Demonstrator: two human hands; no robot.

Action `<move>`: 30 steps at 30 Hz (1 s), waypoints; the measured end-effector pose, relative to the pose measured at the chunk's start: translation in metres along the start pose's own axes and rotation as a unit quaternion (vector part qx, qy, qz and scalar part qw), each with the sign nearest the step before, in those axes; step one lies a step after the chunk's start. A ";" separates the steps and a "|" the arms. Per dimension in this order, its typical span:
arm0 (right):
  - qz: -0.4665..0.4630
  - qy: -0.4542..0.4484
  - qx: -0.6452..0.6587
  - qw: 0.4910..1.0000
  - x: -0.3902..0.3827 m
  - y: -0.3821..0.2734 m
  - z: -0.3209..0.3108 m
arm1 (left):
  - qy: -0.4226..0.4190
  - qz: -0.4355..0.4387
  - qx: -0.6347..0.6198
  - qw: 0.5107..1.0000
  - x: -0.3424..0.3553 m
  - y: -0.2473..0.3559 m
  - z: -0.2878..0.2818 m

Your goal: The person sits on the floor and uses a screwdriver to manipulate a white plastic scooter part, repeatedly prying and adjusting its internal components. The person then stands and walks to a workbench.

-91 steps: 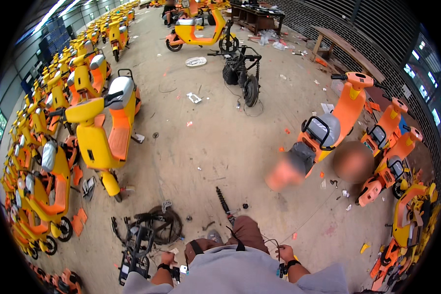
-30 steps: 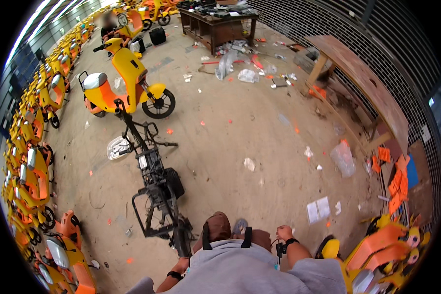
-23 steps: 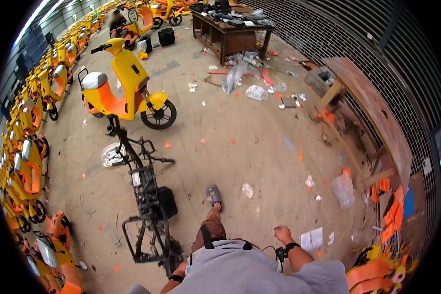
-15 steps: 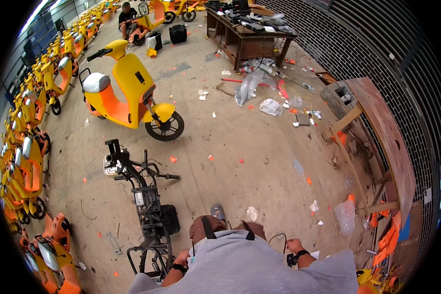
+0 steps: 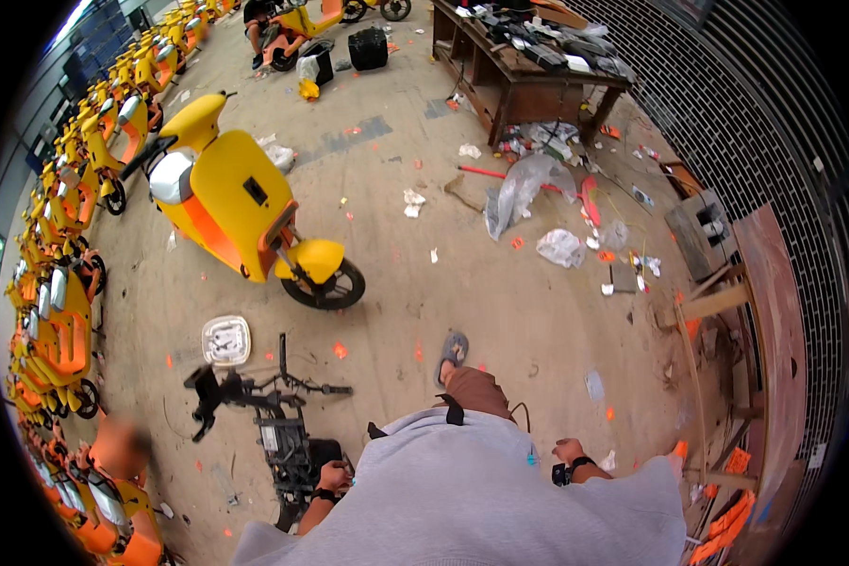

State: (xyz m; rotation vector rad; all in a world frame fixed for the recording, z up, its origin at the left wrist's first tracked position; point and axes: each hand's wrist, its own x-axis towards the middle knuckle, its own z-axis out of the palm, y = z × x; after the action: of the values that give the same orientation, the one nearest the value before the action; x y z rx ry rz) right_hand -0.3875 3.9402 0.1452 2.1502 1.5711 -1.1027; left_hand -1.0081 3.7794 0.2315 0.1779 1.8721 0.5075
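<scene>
Close beside my body on the left, my left hand (image 5: 335, 475) has curled fingers, with a small blue-green bit at their edge. The bare black scooter frame (image 5: 283, 441), stripped of panels, stands right next to it; whether they touch cannot be seen. My right hand (image 5: 567, 451) hangs at my other side with fingers curled in; anything inside them is hidden. A thin dark cable (image 5: 524, 411) loops out past my shirt, between that hand and my leg. Ahead stands a yellow and orange scooter (image 5: 245, 193) with a silver-covered seat.
A white tray (image 5: 226, 341) lies beyond the frame. Rows of yellow scooters (image 5: 66, 311) line the left. A cluttered wooden table (image 5: 528, 71) stands far right, plastic bags (image 5: 528, 193) below it. A wooden board (image 5: 774, 349) leans nearer. Another person (image 5: 258, 28) crouches by a scooter far off.
My view has moved forward: the yellow scooter looks nearer and the bare frame lies lower in the picture. One foot has stepped ahead. Both hands stay low at my sides.
</scene>
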 end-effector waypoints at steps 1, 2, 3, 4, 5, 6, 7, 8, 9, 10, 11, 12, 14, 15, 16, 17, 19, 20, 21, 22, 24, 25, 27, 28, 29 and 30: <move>-0.113 -0.021 -0.129 0.985 0.048 -0.008 -0.027 | -0.007 0.015 0.025 1.000 0.006 0.035 0.005; -0.226 -0.046 -0.251 0.940 0.085 -0.029 -0.051 | -0.004 0.031 0.050 0.998 0.010 0.071 0.006; -0.141 -0.048 -0.093 0.985 0.115 -0.064 -0.071 | -0.012 0.054 0.063 0.997 0.016 0.096 0.002; -0.046 -0.049 0.067 0.996 0.152 -0.106 -0.095 | -0.011 0.076 0.043 0.996 0.032 0.109 -0.002; -0.015 -0.040 0.196 0.980 0.177 -0.152 -0.121 | -0.010 0.097 0.024 0.995 0.047 0.124 -0.006; -0.094 0.023 0.159 0.983 0.202 -0.176 -0.153 | -0.027 0.121 0.004 0.992 0.065 0.148 0.000; -0.104 0.070 0.216 0.968 0.222 -0.204 -0.175 | -0.022 0.076 -0.109 0.991 0.082 0.169 0.007; -0.110 0.058 0.239 0.963 0.235 -0.256 -0.202 | -0.001 0.036 -0.221 0.975 0.097 0.200 0.012; -0.122 0.044 0.261 0.957 0.231 -0.324 -0.237 | 0.000 0.035 -0.160 0.987 0.088 0.239 0.009; -0.144 0.047 0.264 0.953 0.236 -0.368 -0.264 | 0.003 0.036 -0.128 0.991 0.107 0.256 0.011; -0.166 0.049 0.267 0.948 0.243 -0.406 -0.287 | 0.007 0.039 -0.094 0.995 0.124 0.269 0.013; -0.183 0.058 0.271 0.943 0.250 -0.430 -0.307 | 0.005 0.044 -0.056 0.997 0.147 0.290 0.014; -0.199 0.062 0.284 0.936 0.270 -0.465 -0.323 | -0.006 0.017 -0.023 1.000 0.150 0.369 0.016; -0.211 0.064 0.291 0.931 0.284 -0.485 -0.330 | -0.007 0.025 -0.012 1.000 0.169 0.392 0.014; -0.183 0.060 0.300 0.934 0.299 -0.499 -0.331 | -0.008 0.043 0.003 0.999 0.194 0.409 0.009; -0.150 0.055 0.310 0.937 0.312 -0.501 -0.325 | -0.011 0.061 0.021 0.998 0.219 0.429 0.003; -0.073 0.090 0.276 0.954 0.342 -0.482 -0.299 | -0.020 0.119 0.080 0.990 0.273 0.472 -0.014; -0.011 0.070 0.251 0.965 0.346 -0.479 -0.287 | -0.018 0.160 0.123 0.979 0.297 0.491 -0.028; 0.058 0.008 0.179 0.982 0.347 -0.476 -0.283 | -0.020 0.203 0.163 0.965 0.317 0.514 -0.041; -0.011 -0.057 -0.019 0.998 0.359 -0.442 -0.275 | -0.034 0.241 0.184 0.952 0.339 0.539 -0.043; 0.168 -0.105 0.130 0.972 0.347 -0.512 -0.286 | -0.025 0.209 0.130 0.969 0.366 0.598 -0.076; 0.161 -0.086 0.170 0.968 0.346 -0.534 -0.295 | -0.041 0.078 -0.037 0.995 0.367 0.634 -0.082; 0.159 -0.039 0.232 0.959 0.362 -0.576 -0.311 | -0.038 0.018 -0.082 0.996 0.388 0.692 -0.096; 0.164 -0.012 0.253 0.953 0.375 -0.595 -0.317 | -0.032 0.032 -0.080 0.996 0.394 0.719 -0.102; 0.168 0.015 0.274 0.947 0.388 -0.614 -0.324 | -0.036 0.038 -0.069 0.996 0.407 0.740 -0.109; 0.155 0.013 0.272 0.949 0.406 -0.633 -0.330 | -0.037 0.044 -0.059 0.997 0.421 0.758 -0.117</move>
State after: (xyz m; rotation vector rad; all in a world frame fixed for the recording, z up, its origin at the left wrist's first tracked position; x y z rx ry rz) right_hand -0.7651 4.6650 0.2231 2.6412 0.9477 -1.5278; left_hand -1.3597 4.5814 0.2252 0.1993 1.7623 0.6610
